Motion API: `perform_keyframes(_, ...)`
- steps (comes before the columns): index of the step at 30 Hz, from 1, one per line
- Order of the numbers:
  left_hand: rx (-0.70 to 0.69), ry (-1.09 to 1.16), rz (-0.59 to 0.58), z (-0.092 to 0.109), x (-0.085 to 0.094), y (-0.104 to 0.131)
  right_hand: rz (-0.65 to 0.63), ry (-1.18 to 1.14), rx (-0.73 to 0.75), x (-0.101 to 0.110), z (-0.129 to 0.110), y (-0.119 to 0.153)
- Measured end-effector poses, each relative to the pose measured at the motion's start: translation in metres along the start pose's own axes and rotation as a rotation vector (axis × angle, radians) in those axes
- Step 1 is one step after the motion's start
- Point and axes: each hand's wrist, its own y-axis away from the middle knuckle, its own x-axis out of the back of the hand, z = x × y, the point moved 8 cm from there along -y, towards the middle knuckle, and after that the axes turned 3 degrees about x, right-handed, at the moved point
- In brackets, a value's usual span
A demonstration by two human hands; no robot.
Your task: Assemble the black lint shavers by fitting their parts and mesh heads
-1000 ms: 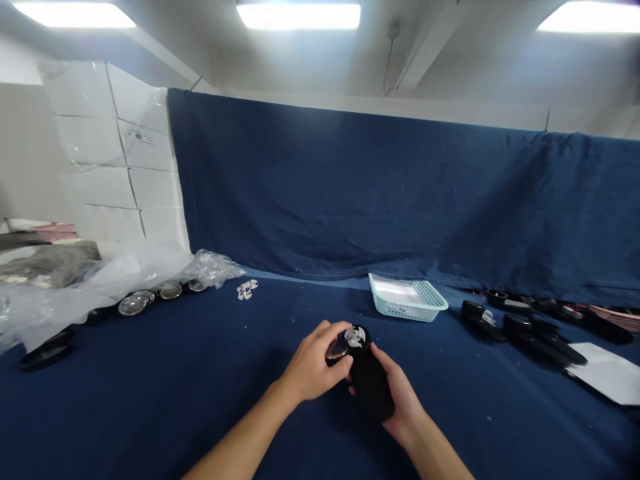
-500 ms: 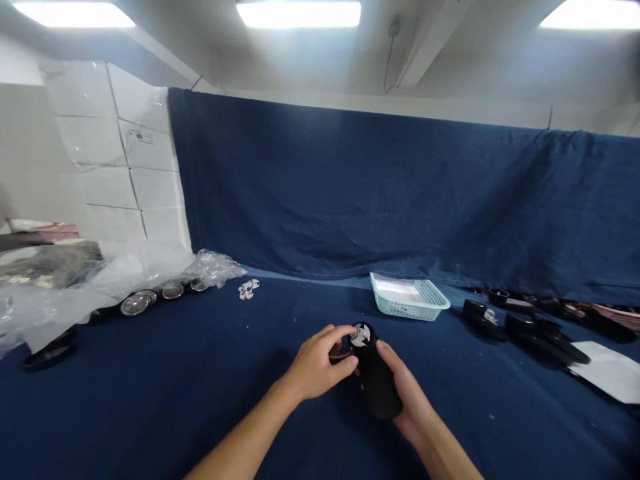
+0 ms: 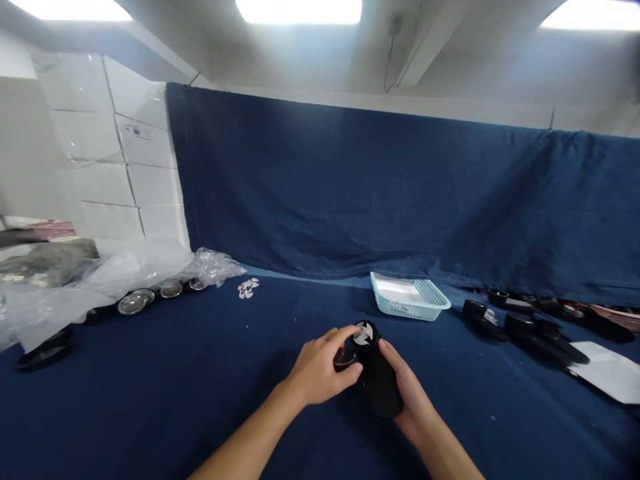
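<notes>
My right hand (image 3: pixel 413 400) is wrapped round a black cylinder (image 3: pixel 380 383), tilted with its top end toward my left hand. Set in that end is a white disc (image 3: pixel 365 333) with dark cut-out shapes. The fingers of my left hand (image 3: pixel 320 367) curl round a small dark, round, shiny part (image 3: pixel 344 359), partly hidden behind them. My left index fingertip touches the edge of the white disc, and the thumb points at the cylinder's side. What kind of device the cylinder is, I cannot tell.
Several loose white discs (image 3: pixel 248 288) lie at the back left of the blue cloth. A light blue basket (image 3: pixel 435 308) stands at the back. Metal-rimmed round parts (image 3: pixel 133 304) sit under plastic film (image 3: pixel 125 267) at left. Black parts (image 3: pixel 483 323) and a white sheet (image 3: pixel 607 373) are at right.
Both hands and the black cylinder have shifted very slightly to the right in view. The grip of each hand looks the same.
</notes>
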Motion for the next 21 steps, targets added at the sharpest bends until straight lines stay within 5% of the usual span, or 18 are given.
perform_keyframes(6,-0.048,-0.130,-0.019,0.007,-0.004,0.002,-0.012,-0.108,-0.108,-0.003,0.009,0.000)
perform_keyframes(21,-0.056,-0.005,-0.037,0.012,-0.011,0.003,0.003,-0.003,0.087,0.001,-0.010,0.004)
